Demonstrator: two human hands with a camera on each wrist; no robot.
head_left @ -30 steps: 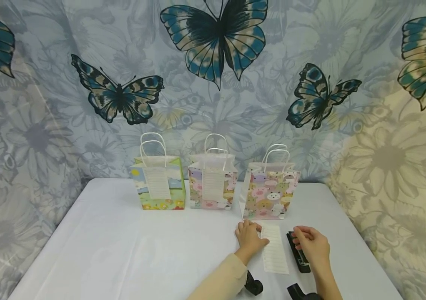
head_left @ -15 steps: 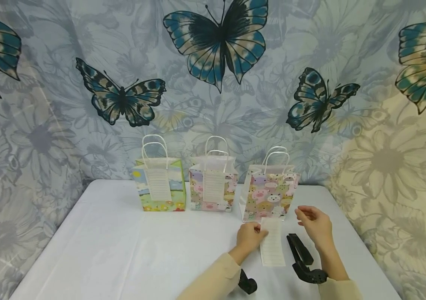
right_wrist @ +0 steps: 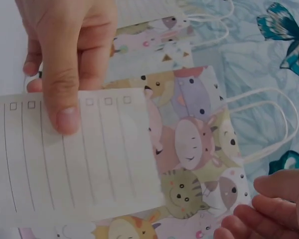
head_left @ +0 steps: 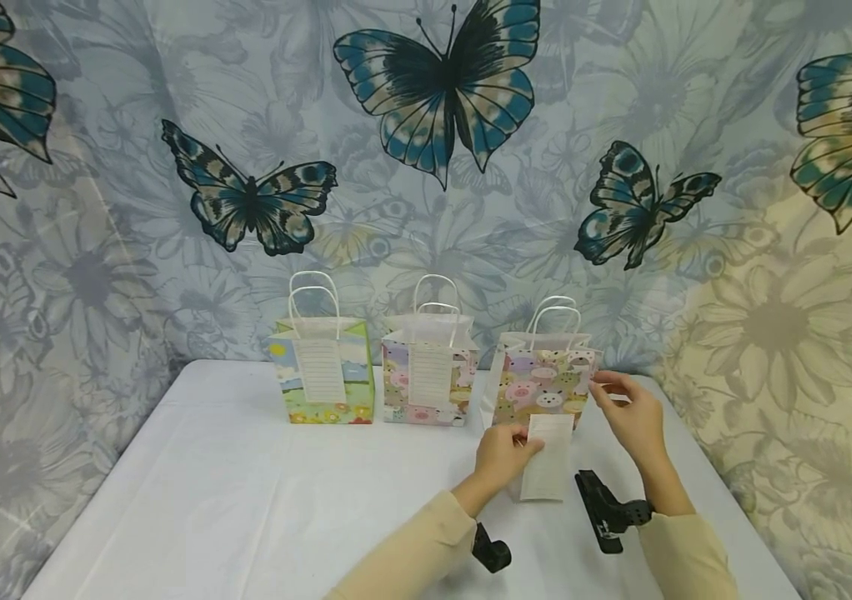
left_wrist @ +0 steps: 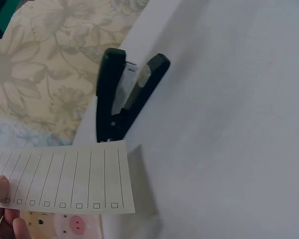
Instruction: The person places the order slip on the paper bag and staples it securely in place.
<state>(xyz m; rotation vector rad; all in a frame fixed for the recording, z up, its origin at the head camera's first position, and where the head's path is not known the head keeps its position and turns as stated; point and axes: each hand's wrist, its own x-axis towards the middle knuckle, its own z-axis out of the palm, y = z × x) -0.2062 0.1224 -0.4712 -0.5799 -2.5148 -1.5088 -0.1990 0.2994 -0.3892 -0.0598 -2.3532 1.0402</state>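
Observation:
My left hand (head_left: 503,457) pinches a lined checklist slip (head_left: 548,467) at its left edge, with the thumb on the printed face in the right wrist view. The raised slip overlaps the lower front of the right-hand paper gift bag (head_left: 522,390), which is printed with cartoon animals. Close by the bag's right edge is my right hand (head_left: 630,417), its fingers loosely bent and holding nothing; whether a fingertip touches the bag is unclear. A black stapler (left_wrist: 109,94) lies on the table with its arms spread, below my right hand in the head view.
Another animal-print bag (head_left: 429,375) and a green meadow-print bag (head_left: 324,371) stand to the left, each with a lined slip on its front. White handles rise from all three bags. Behind the white table (head_left: 208,492) hangs a butterfly-patterned cloth (head_left: 456,217).
My left hand has lifted the slip from the table and brought it up before the right-hand bag. My right hand has left the stapler and moved up beside that bag.

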